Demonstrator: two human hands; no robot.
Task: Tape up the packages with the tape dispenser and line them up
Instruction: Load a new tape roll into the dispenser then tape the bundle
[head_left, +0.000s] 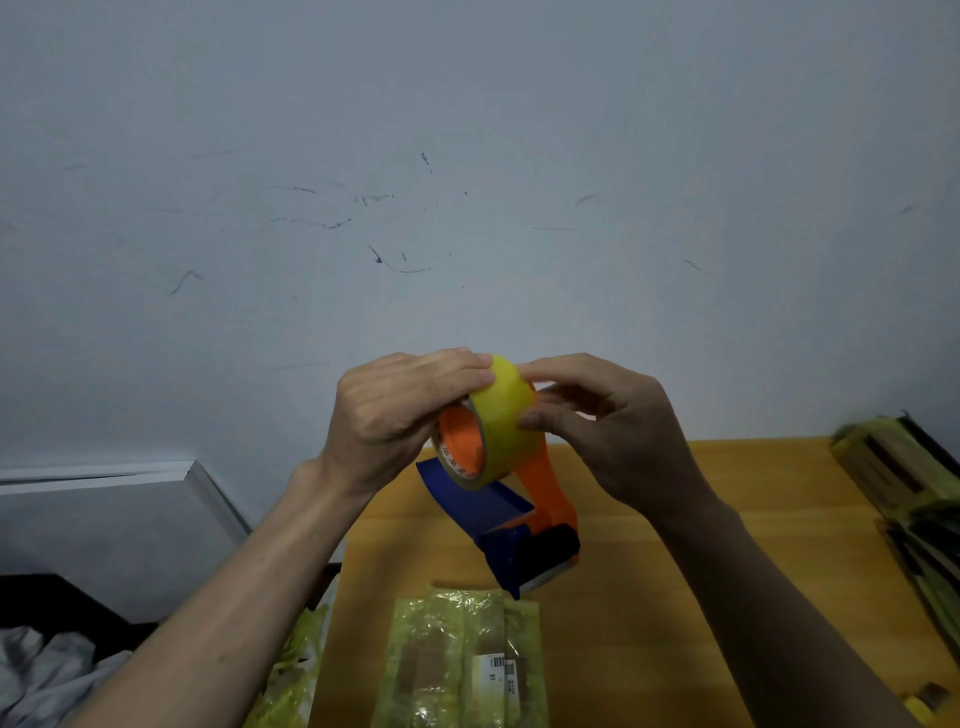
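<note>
I hold an orange and blue tape dispenser (524, 540) up above the wooden table (649, 571), its yellowish tape roll (498, 421) on top. My left hand (395, 415) grips the roll from the left, fingers curled over its top. From the right, my right hand (597, 426) pinches the roll's outer surface with thumb and fingertips. A package (462, 660) wrapped in yellowish tape lies on the table below the dispenser, a white label on it.
Several taped packages (914, 499) stand stacked at the table's right edge. More yellow wrapping (296, 670) hangs off the table's left edge. A grey board (130, 525) leans against the wall on the left, crumpled white cloth (47, 670) below it.
</note>
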